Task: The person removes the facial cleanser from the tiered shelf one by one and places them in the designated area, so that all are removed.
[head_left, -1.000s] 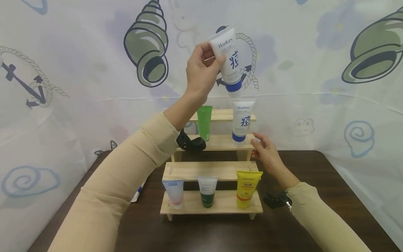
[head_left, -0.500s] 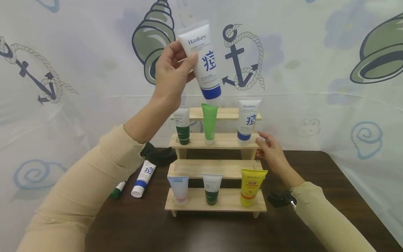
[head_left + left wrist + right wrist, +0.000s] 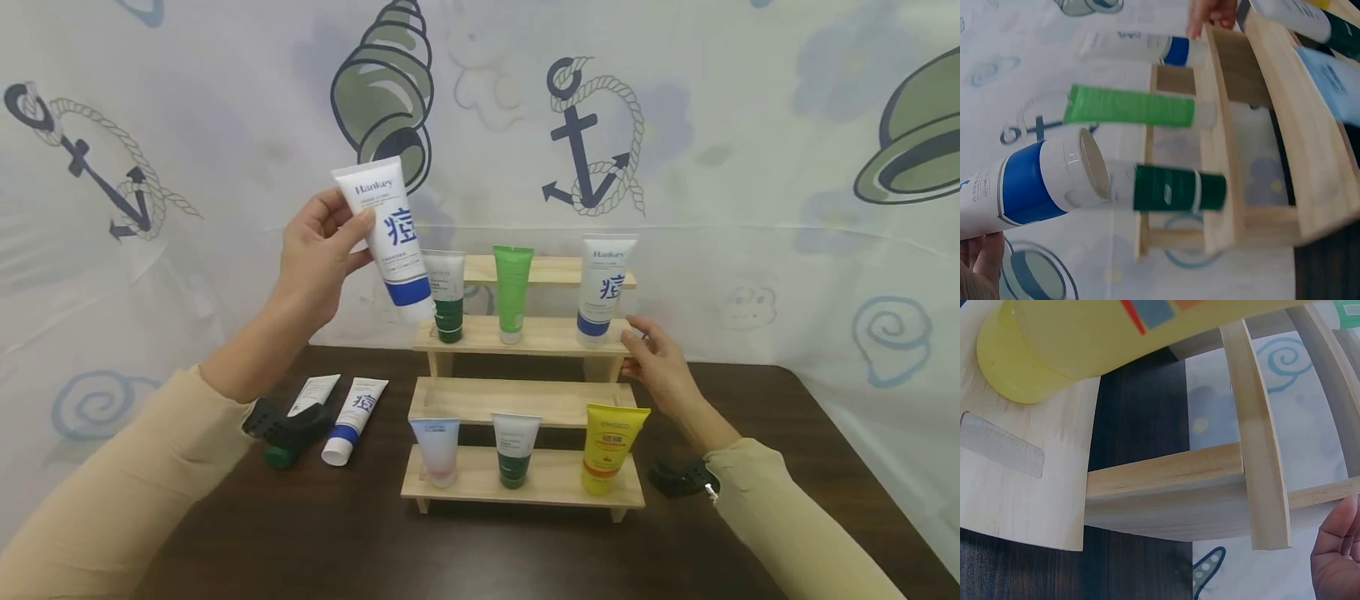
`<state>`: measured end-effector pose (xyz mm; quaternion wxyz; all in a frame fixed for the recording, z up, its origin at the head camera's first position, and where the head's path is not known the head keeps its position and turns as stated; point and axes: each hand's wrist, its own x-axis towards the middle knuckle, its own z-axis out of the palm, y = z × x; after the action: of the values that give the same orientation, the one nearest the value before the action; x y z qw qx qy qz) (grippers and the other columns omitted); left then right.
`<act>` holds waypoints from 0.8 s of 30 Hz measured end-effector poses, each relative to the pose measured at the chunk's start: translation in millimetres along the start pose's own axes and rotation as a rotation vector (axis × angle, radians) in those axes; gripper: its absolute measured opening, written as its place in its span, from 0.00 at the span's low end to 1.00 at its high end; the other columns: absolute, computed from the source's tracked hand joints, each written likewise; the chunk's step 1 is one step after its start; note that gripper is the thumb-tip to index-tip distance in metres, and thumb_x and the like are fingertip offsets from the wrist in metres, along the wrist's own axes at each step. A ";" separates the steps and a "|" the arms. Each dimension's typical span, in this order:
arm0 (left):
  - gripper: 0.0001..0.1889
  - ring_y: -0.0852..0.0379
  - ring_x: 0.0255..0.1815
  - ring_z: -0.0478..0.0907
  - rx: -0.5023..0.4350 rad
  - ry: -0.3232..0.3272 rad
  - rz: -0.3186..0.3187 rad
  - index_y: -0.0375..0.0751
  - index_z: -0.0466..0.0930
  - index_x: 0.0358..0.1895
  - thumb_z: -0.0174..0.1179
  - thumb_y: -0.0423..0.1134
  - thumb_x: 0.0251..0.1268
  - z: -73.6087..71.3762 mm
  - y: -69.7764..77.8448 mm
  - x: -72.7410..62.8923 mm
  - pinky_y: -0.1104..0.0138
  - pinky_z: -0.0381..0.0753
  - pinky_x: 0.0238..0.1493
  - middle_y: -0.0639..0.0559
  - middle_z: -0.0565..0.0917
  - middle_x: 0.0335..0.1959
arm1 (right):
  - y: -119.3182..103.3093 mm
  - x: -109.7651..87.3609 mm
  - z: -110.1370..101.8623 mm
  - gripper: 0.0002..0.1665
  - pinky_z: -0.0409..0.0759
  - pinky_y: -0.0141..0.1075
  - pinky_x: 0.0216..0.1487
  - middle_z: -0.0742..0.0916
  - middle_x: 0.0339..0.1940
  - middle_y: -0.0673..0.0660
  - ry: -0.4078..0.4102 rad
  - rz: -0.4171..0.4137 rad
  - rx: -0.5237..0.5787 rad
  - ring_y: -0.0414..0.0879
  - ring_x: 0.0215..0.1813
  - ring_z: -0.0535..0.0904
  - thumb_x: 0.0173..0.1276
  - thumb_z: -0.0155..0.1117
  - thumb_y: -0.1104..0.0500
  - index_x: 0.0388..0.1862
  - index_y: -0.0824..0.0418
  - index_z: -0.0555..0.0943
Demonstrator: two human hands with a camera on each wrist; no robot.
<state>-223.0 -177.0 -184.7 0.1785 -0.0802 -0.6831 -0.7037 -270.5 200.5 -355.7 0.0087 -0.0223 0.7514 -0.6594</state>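
Observation:
My left hand (image 3: 311, 250) holds a white tube with a blue band (image 3: 386, 233) up in the air, thumb across its front, blue end tilted down to the right. In the left wrist view this tube (image 3: 1025, 181) overlaps a white-and-green tube (image 3: 1166, 187). My right hand (image 3: 660, 367) grips the right end of the stepped wooden rack (image 3: 517, 333) at its upper shelf. On that shelf stand the white-and-green tube, a green tube (image 3: 513, 287) and another white-and-blue tube (image 3: 600, 292). The right wrist view shows the hand's thumb and fingers (image 3: 1338, 544) by the board's end.
The rack's lowest shelf bears a pale blue-pink tube (image 3: 438, 450), a small white-and-green tube (image 3: 515, 446) and a yellow tube (image 3: 609, 450). Left of it, a white-and-blue tube (image 3: 354, 421) and a white tube with green cap (image 3: 313, 393) lie on the dark table (image 3: 480, 558). Patterned cloth (image 3: 712, 108) hangs behind.
My left hand has moved left and down with the white-and-blue tube, uncovering the white-and-green tube on the shelf and the tubes lying at left. My right hand stays at the rack.

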 end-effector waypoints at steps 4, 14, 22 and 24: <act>0.25 0.55 0.53 0.73 0.039 0.016 -0.059 0.41 0.65 0.64 0.57 0.40 0.66 -27.7 -12.1 -2.7 0.49 0.69 0.61 0.52 0.74 0.52 | -2.4 -0.6 -1.5 0.35 0.78 0.24 0.34 0.73 0.35 0.48 0.006 0.002 0.011 0.35 0.31 0.76 0.75 0.47 0.51 0.75 0.60 0.51; 0.25 0.66 0.41 0.74 0.292 0.000 -0.203 0.34 0.61 0.63 0.52 0.44 0.69 -97.3 -66.1 -2.4 0.79 0.79 0.37 0.60 0.73 0.42 | -3.0 0.4 -2.6 0.36 0.78 0.25 0.33 0.74 0.34 0.47 0.007 0.001 0.040 0.35 0.30 0.74 0.74 0.49 0.51 0.75 0.61 0.52; 0.33 0.62 0.44 0.71 0.531 0.019 -0.308 0.30 0.53 0.70 0.46 0.51 0.72 -143.2 -105.7 -1.4 0.48 0.70 0.61 0.42 0.70 0.55 | -3.5 -1.4 -2.4 0.35 0.78 0.24 0.34 0.75 0.33 0.45 0.012 0.005 0.031 0.34 0.30 0.74 0.74 0.49 0.51 0.74 0.61 0.52; 0.34 0.56 0.47 0.72 0.544 0.012 -0.326 0.28 0.51 0.70 0.45 0.51 0.72 -155.5 -113.6 -1.6 0.45 0.69 0.61 0.34 0.68 0.60 | -4.1 -1.9 -2.3 0.35 0.78 0.24 0.34 0.75 0.33 0.45 0.013 0.005 0.026 0.34 0.30 0.75 0.74 0.49 0.51 0.74 0.61 0.52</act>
<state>-242.2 -330.4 -299.6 0.0823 0.0852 -0.8491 -0.5148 -268.7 202.3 -351.4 0.0060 -0.0160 0.7428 -0.6693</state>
